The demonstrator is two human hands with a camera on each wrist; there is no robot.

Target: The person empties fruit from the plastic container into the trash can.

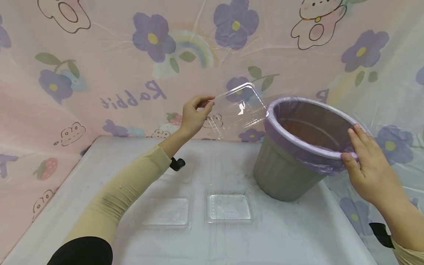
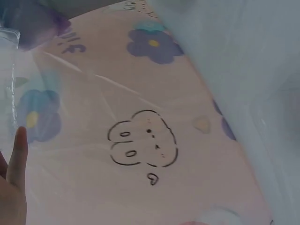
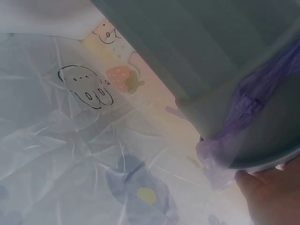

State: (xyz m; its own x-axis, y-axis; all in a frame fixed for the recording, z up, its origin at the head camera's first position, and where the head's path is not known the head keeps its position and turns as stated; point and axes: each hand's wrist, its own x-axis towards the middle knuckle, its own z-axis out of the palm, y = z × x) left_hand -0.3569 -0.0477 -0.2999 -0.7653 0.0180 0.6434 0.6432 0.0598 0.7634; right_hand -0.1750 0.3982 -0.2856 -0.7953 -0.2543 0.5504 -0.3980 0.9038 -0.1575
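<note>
A clear plastic container (image 1: 241, 106) hangs in the air left of the bin's rim, its edge pinched between the thumb and fingers of my left hand (image 1: 195, 116). In the left wrist view only part of the container (image 2: 9, 84) shows, beside a fingertip. My right hand (image 1: 374, 165) rests on the right side of the rim of a grey trash bin (image 1: 285, 165), fingers straight. A purple bin liner (image 1: 318, 158) folds over that rim. In the right wrist view, the fingers (image 3: 272, 187) lie at the rim beside the bunched liner.
A clear plastic container (image 1: 228, 208) lies on the white-covered table (image 1: 281, 235), with another clear container (image 1: 167, 211) to its left. A fainter clear shape sits behind the left one. A pink patterned curtain (image 1: 116, 59) hangs behind the table.
</note>
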